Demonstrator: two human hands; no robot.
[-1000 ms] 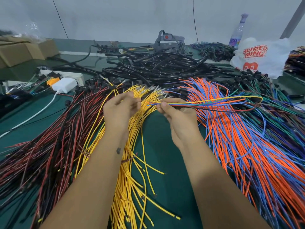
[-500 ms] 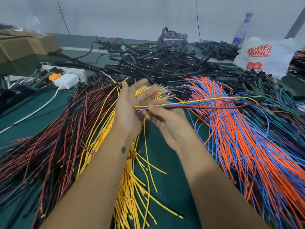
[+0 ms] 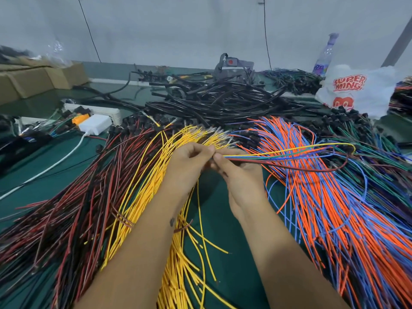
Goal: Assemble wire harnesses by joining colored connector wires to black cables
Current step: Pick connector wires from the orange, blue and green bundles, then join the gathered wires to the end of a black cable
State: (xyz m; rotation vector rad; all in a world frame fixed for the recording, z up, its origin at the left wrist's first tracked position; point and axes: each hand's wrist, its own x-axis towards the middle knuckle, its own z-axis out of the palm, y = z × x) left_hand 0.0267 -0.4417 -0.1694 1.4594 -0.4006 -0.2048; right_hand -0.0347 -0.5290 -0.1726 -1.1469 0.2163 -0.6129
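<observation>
Your two hands meet in the middle of the table. Your left hand (image 3: 189, 162) curls its fingers and pinches the near ends of a small bunch of wires (image 3: 278, 155). Your right hand (image 3: 239, 172) pinches the same bunch just beside it. The bunch runs to the right and loops back; you can see yellow, green, blue and dark red wires in it, but they lie too close to count.

Four big piles lie on the green table (image 3: 223, 219). The red and black wires (image 3: 73, 210) are on the left. The yellow wires (image 3: 142, 197) lie under your left arm. The orange and blue wires (image 3: 323, 208) are on the right, and the green and blue wires (image 3: 379, 157) lie farther right. Your arms hide part of the yellow pile.

One heap of black cables (image 3: 223, 101) lies far back in the middle. One white bag (image 3: 356, 90) and one bottle (image 3: 324, 56) stand far right. One white charger (image 3: 94, 124) sits far left, near some brown boxes (image 3: 33, 80).
</observation>
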